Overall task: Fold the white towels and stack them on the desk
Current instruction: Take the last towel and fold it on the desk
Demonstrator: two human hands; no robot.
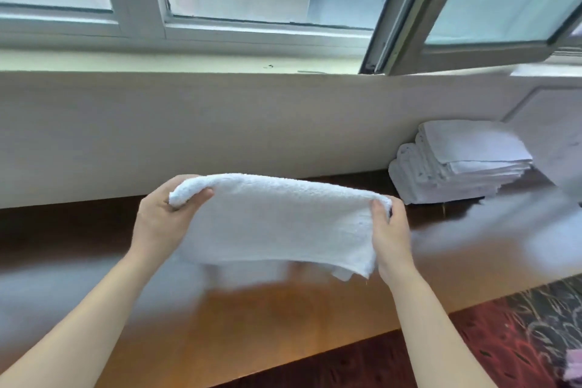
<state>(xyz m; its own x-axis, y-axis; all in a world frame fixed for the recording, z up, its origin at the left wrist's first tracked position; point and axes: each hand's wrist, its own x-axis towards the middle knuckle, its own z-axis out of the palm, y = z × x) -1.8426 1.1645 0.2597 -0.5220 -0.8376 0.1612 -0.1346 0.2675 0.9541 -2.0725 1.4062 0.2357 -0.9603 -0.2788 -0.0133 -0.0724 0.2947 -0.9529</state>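
Towel: held above the bench, long axis left-right, folded edge up.
Left hand: fingers grasping its left end.
Right hand: fingers grasping its right end.
Stack: far right bench edge.

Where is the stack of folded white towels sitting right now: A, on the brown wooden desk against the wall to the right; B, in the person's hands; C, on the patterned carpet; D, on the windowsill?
A: the stack of folded white towels rests on the brown wooden desk by the wall, at right.
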